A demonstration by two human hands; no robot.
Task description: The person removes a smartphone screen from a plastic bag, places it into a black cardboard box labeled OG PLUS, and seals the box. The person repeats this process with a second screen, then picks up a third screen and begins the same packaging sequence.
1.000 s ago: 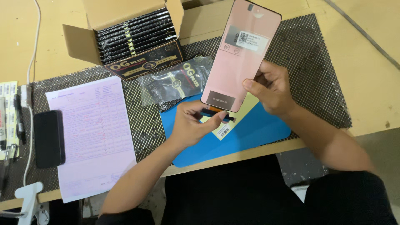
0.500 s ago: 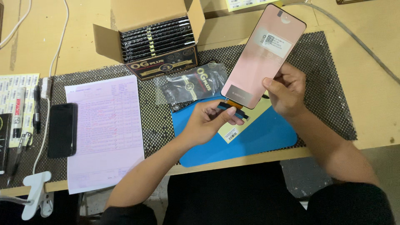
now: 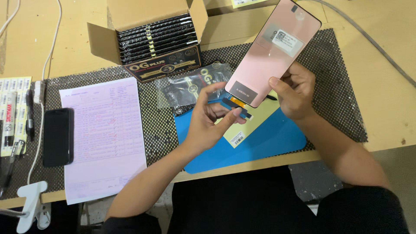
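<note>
**Phone screen panel held tilted above the blue mat**

Phone screen panel (image 3: 271,54), pink-backed and carrying a small white sticker, is being held in the air over the table (image 3: 381,99), tilting so that its top end is pointing away toward the upper right. The right hand (image 3: 294,93) is gripping it along the lower right edge, its fingers (image 3: 277,82) closed on the panel with the thumb lying across the pink back. At the panel's lower end a short flex cable (image 3: 236,108) with an orange strip and a dark connector is hanging out. The left hand (image 3: 208,123) is coming in from below and left, its thumb and forefinger closing on that cable, the other fingers spread loosely apart. Both hands are working just above a blue mat (image 3: 268,141), which is lying on a black mesh mat (image 3: 333,73). A pale yellow strip (image 3: 255,125) with a barcode label is lying on the blue mat, right under the cable. Just beyond the left hand a clear plastic sleeve (image 3: 186,89) is resting on the mesh. Farther back an open cardboard box (image 3: 151,41) is standing with flat dark packs in a row. To the left a pink paper form (image 3: 104,134) is lying flat, with a black phone (image 3: 57,136) beside it.
</note>
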